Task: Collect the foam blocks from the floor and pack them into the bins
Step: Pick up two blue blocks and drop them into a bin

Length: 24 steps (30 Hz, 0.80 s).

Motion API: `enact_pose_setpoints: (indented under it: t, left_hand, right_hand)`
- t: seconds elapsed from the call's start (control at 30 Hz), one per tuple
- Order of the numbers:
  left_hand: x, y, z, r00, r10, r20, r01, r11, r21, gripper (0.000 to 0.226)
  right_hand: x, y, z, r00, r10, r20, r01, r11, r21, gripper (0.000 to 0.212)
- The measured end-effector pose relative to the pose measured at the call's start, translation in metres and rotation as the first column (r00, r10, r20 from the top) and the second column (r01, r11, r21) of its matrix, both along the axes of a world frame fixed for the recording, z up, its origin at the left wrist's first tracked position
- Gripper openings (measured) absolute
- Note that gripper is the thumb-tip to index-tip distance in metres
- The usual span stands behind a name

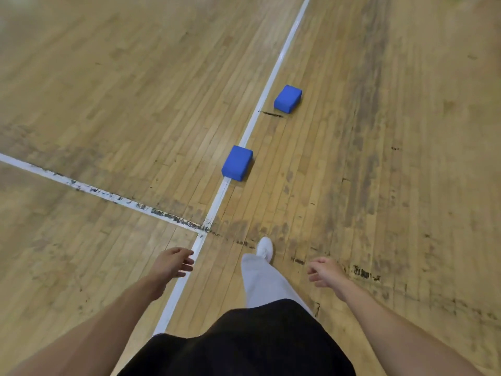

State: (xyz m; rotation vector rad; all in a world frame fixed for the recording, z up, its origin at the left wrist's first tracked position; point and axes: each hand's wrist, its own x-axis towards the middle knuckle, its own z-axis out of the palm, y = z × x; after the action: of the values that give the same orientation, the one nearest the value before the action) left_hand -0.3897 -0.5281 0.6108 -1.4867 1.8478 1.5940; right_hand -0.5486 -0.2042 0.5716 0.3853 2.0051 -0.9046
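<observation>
Two blue foam blocks lie on the wooden gym floor ahead of me. The near block [237, 163] sits on the long white line; the far block [288, 99] lies just right of that line. My left hand [173, 263] hangs low at the left with loosely curled fingers and holds nothing. My right hand [324, 271] hangs at the right, also loosely curled and empty. Both hands are well short of the near block. No bin is in view.
A long white line [273, 74] runs away from me, and a scuffed white line [103, 192] meets it from the left. My leg in light trousers with a white shoe [264, 247] steps forward between my hands. Wooden floor spreads on all sides.
</observation>
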Motion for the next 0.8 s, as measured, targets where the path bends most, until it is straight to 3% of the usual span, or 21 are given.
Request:
enact_pose_setpoints:
  t: [0.1, 0.37, 0.5, 0.8]
  left_hand:
    - [-0.082, -0.029, 0.007, 0.999, -0.016, 0.049, 0.017, 1.0, -0.02, 0.019]
    - [-0.291, -0.096, 0.036, 0.995, -0.081, -0.058, 0.076, 0.994, -0.082, 0.02]
    - [-0.36, -0.126, 0.027, 0.996, -0.075, -0.047, 0.071, 0.995, -0.068, 0.021]
    - [-0.514, -0.21, -0.023, 0.992, -0.123, -0.002, 0.123, 0.992, -0.038, 0.025]
  right_hand:
    - [-0.08, -0.025, -0.001, 0.998, -0.009, 0.057, 0.009, 1.0, 0.01, 0.013]
    - [-0.287, -0.112, 0.027, 0.999, 0.047, -0.017, -0.047, 0.999, -0.022, 0.009]
    - [-0.359, -0.148, 0.027, 0.998, 0.068, -0.018, -0.069, 0.997, -0.036, 0.006]
    - [-0.503, -0.224, -0.01, 0.984, 0.177, 0.01, -0.177, 0.979, 0.105, 0.013]
